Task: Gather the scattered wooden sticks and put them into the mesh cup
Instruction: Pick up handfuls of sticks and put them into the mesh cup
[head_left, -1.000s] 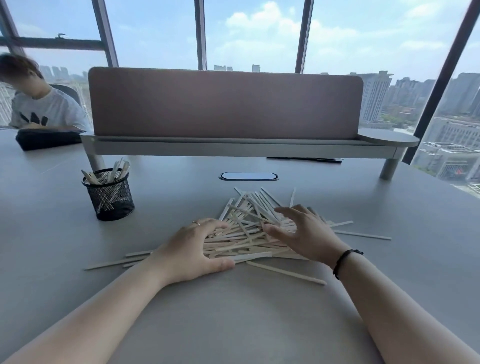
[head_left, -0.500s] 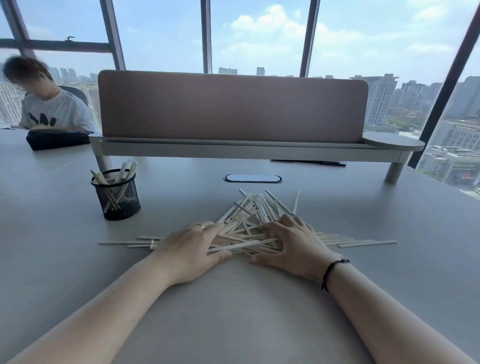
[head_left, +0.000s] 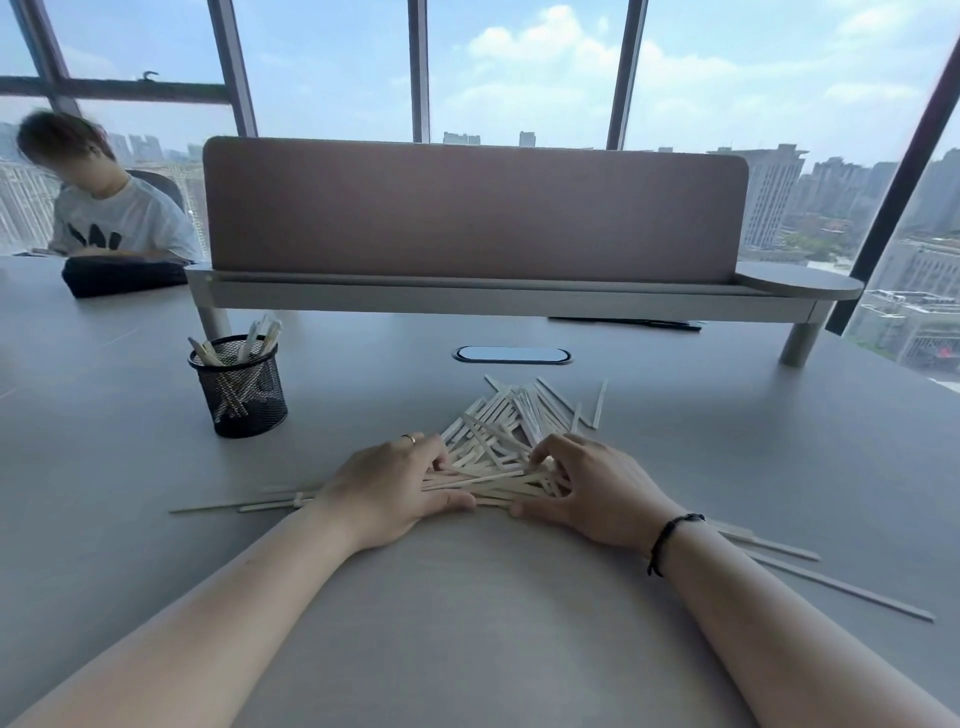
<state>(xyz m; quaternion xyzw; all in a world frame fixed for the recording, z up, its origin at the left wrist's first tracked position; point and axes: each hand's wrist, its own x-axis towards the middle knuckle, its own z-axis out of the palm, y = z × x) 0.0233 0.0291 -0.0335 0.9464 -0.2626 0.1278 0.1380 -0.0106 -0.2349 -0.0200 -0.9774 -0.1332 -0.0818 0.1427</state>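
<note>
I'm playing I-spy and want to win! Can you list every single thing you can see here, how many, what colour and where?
wooden sticks: too many to count, pale wood, heaped mid-table between the hands; strays lie left and right, several stand in the cup
mesh cup: one, black, on the table left of the heap
table: one, grey, across the foreground
desk divider: one, brownish-pink, on a grey raised shelf behind the heap
cable cover: one, oval, dark-rimmed, set into the table under the shelf
other person: one, white shirt, seated far left
wristband: one, black, on the right wrist
ring: one, gold-coloured, on a left finger
left hand: fingers curled into the heap
right hand: fingers curled into the heap
</note>
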